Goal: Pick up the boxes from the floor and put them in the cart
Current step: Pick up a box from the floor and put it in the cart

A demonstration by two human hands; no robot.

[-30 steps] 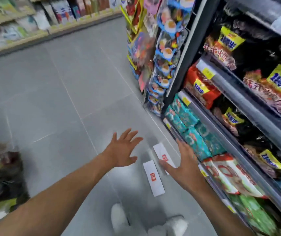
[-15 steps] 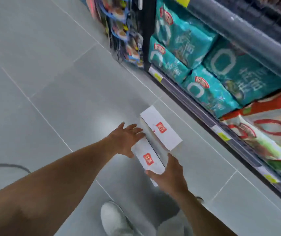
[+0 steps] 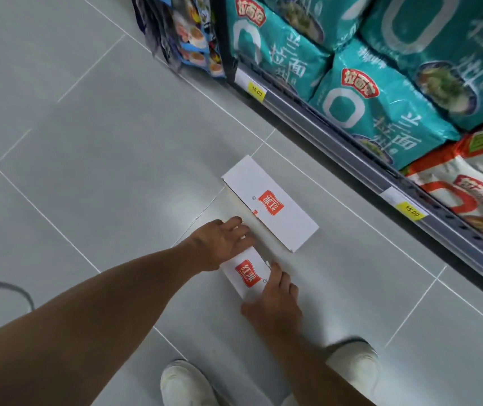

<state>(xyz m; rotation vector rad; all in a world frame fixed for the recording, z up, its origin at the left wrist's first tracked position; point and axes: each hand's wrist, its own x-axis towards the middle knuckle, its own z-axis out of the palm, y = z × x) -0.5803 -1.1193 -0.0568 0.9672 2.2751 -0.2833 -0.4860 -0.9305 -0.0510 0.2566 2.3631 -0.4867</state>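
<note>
1. The shelf (image 3: 351, 159) runs along one side of the grey floor (image 3: 88, 142). It is packed with big teal bags (image 3: 381, 106), and a yellow price tag (image 3: 256, 90) sits on its front rail.
2. Two white boxes with red marks are down low in front of the shelf. Their long sides run the same way as the shelf.
3. The far box (image 3: 269, 203) lies flat on the floor, near the shelf but not touching it.
4. The near box (image 3: 247, 275) is a little farther out from the shelf, just beside the far box.
5. The left hand (image 3: 219, 244) rests on top of the near box at the end farther along the shelf. Its fingers are spread and fairly straight, not wrapped round.
6. The right hand (image 3: 272, 300) grips the other end of the near box, with the thumb on one side and curled fingers on the side facing the shelf.
7. I cannot tell if the near box is off the floor.
8. The white shoes (image 3: 187, 382) stand on the floor, farther out from the shelf than both boxes.
</note>
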